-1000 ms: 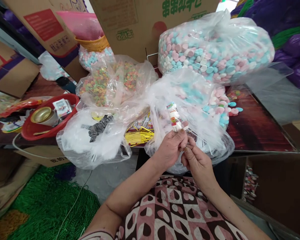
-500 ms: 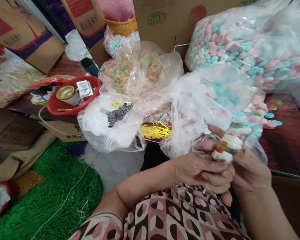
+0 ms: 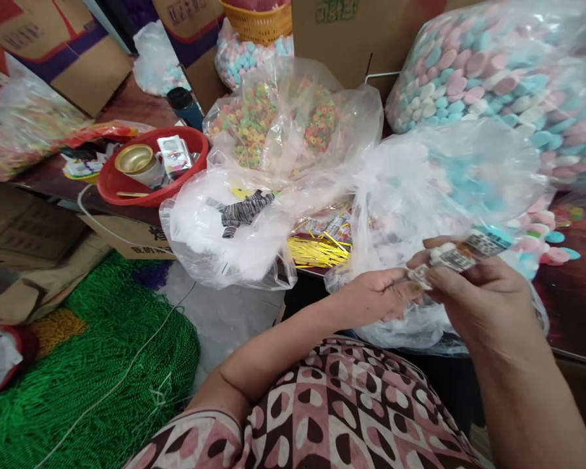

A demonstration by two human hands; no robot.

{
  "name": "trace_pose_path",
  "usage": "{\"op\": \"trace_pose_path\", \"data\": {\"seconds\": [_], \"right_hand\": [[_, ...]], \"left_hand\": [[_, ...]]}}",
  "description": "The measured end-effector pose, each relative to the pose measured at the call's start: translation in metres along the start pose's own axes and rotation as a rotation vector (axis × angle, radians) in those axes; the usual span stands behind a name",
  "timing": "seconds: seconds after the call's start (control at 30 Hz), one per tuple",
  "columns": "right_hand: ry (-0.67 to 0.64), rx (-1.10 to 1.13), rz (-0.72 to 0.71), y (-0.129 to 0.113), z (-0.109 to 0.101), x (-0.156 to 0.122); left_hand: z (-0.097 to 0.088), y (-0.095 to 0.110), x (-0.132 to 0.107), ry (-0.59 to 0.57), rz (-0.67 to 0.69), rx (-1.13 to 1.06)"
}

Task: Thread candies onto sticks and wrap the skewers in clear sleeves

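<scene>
A small clear packet (image 3: 452,255) with dark printing and white pieces inside is held in front of me, tilted up to the right. My right hand (image 3: 488,293) is closed round its lower side, thumb on top. At the packet's left end my left hand (image 3: 383,293) pinches the gathered plastic. Just beyond and below both hands lies an open clear bag (image 3: 410,195) of pink, blue and white marshmallows. Left of it is a bundle of yellow twist ties (image 3: 317,253).
Another open bag (image 3: 190,241) holds white stuff with a striped grey cloth piece on top. Behind are a bag of ring-shaped sweets (image 3: 258,124), a red basin (image 3: 151,195), a large marshmallow bag (image 3: 469,71) and a dark bottle (image 3: 185,107). Green cord (image 3: 127,352) lies at lower left.
The packet has turned over, so dark print now shows instead of coloured pieces. My left hand has shifted to its left end, fingers less wrapped underneath. The view has moved slightly.
</scene>
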State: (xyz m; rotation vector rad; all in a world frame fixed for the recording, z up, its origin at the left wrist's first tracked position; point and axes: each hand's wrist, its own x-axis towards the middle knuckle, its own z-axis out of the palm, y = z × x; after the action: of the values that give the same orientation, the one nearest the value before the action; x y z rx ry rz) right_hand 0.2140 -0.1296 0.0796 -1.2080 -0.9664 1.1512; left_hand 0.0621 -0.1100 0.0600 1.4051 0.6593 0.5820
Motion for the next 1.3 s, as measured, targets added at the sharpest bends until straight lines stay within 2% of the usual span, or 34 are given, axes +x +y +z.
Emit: {"op": "trace_pose_path", "data": {"seconds": [0.07, 0.13, 0.17, 0.23, 0.3, 0.4, 0.5, 0.6, 0.77, 0.9, 1.03, 1.2, 1.3], "right_hand": [[0.081, -0.028, -0.079, 0.004, 0.012, 0.006], [0.055, -0.076, -0.143, 0.012, 0.025, 0.014], [0.001, -0.125, -0.155, 0.016, 0.031, 0.019], [-0.126, -0.295, -0.165, 0.023, 0.040, 0.029], [-0.247, -0.590, -0.223, 0.030, 0.047, 0.039], [-0.417, -1.162, -0.350, 0.038, 0.057, 0.047], [-0.516, -1.572, -0.370, 0.045, 0.066, 0.049], [-0.497, -1.700, -0.342, 0.050, 0.070, 0.051], [-0.467, -1.595, -0.243, 0.051, 0.064, 0.059], [-0.387, -1.374, -0.173, 0.053, 0.057, 0.064], [-0.273, -1.090, -0.158, 0.056, 0.050, 0.066], [-0.236, -0.677, -0.108, 0.049, 0.040, 0.062], [-0.237, -0.611, -0.065, 0.045, 0.037, 0.059]], "left_hand": [[-0.005, -0.003, -0.002, 0.270, 0.035, 0.295], [-0.014, -0.006, -0.004, 0.479, 0.049, 0.454], [-0.021, -0.007, -0.007, 0.539, 0.050, 0.438], [-0.038, -0.008, -0.012, 0.620, 0.049, 0.239], [-0.056, -0.006, -0.018, 0.690, 0.066, -0.085], [-0.077, -0.002, -0.024, 0.746, 0.136, -0.498], [-0.084, -0.003, -0.026, 0.714, 0.143, -0.672], [-0.082, -0.008, -0.026, 0.696, 0.101, -0.739], [-0.085, -0.012, -0.024, 0.721, 0.093, -0.771], [-0.089, -0.013, -0.023, 0.740, 0.088, -0.766], [-0.084, -0.016, -0.022, 0.726, 0.080, -0.725], [-0.076, -0.021, -0.018, 0.700, 0.041, -0.656], [-0.077, -0.021, -0.016, 0.715, 0.064, -0.659]]}}
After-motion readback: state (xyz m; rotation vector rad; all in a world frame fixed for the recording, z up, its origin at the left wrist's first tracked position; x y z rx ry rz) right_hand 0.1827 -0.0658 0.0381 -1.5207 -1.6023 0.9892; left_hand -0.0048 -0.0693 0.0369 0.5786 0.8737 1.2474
